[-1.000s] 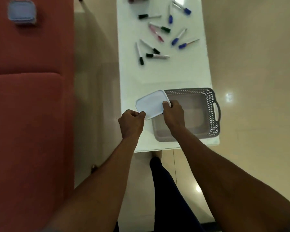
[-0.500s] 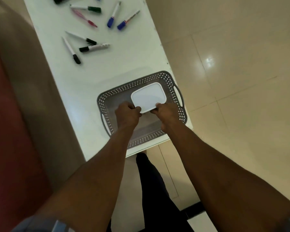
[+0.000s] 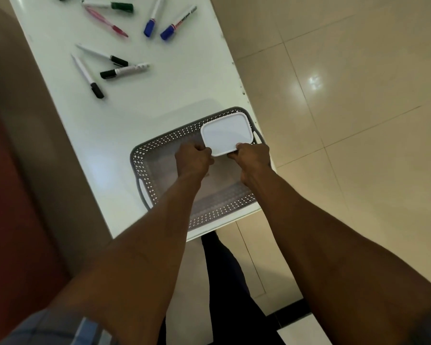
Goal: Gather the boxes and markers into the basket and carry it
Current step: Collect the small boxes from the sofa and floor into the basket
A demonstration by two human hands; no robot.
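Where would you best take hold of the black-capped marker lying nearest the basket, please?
Pinch the black-capped marker across the middle of its white barrel, coming straight down from above. It lies flat on the table, apart from its neighbours, so both long sides look free. Both hands are busy with the white box.

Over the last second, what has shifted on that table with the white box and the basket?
Both hands carried the white box from over the basket's left rim across to the right end of the grey basket. The left hand and right hand still grip its near edge. The markers and the basket have stayed put on the white table.
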